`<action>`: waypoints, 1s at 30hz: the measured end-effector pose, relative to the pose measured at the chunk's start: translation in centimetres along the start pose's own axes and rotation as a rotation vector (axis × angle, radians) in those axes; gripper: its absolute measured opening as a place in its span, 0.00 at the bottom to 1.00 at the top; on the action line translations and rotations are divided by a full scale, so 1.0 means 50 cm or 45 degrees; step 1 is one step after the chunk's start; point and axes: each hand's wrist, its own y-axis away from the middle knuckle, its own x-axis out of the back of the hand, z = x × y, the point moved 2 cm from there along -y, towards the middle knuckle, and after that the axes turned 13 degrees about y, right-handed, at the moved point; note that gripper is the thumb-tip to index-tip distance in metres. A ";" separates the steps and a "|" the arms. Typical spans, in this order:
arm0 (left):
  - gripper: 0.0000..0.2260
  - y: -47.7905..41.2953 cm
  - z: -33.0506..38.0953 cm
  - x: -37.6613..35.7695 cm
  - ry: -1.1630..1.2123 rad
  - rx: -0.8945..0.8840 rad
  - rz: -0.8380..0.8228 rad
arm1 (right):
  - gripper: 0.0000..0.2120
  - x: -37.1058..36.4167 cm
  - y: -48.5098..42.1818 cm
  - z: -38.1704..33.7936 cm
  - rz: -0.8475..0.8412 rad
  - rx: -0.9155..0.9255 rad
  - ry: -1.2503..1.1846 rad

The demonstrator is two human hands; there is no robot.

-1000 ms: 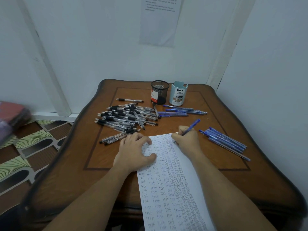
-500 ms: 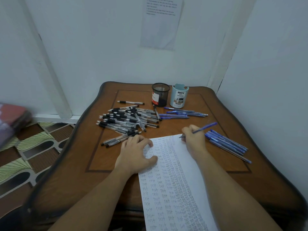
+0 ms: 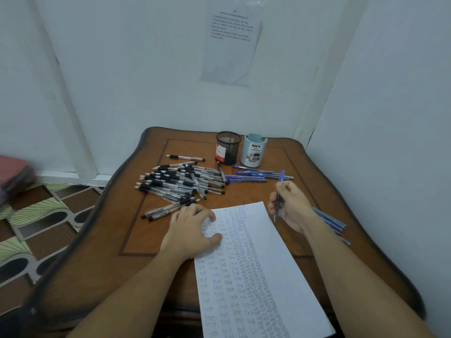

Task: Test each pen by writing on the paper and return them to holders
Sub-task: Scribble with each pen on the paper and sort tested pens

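Black pens (image 3: pixel 180 184) lie heaped on the left of the table (image 3: pixel 136 242), unmoved. The left hand (image 3: pixel 192 230) stays put, its fingers spread and pressing the paper (image 3: pixel 251 269) flat at its top-left corner. At the back stand the mesh holder (image 3: pixel 228 147) and the pale blue holder (image 3: pixel 253 152); no pens stick out of either.

The right hand (image 3: pixel 292 206) has lifted off the sheet and drifted right. Its fingers pinch a blue pen (image 3: pixel 281 176), now swung near upright, tip clear of the paper. This pen's test looks done. It probably joins the blue pens (image 3: pixel 329 219) beside that wrist, or goes into a holder.
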 end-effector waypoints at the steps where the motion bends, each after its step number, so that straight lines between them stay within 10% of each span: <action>1: 0.16 0.001 0.000 0.001 0.002 -0.006 0.002 | 0.05 0.009 0.003 -0.003 -0.005 0.041 0.038; 10: 0.17 -0.004 -0.002 -0.002 -0.009 0.013 -0.009 | 0.06 0.177 -0.052 0.038 0.510 0.174 1.293; 21: 0.16 -0.004 0.000 -0.002 -0.003 0.010 -0.002 | 0.11 0.218 -0.069 0.093 0.444 -0.012 1.509; 30: 0.17 -0.007 -0.001 -0.003 0.006 0.039 -0.028 | 0.13 0.098 -0.100 0.027 0.473 0.298 1.767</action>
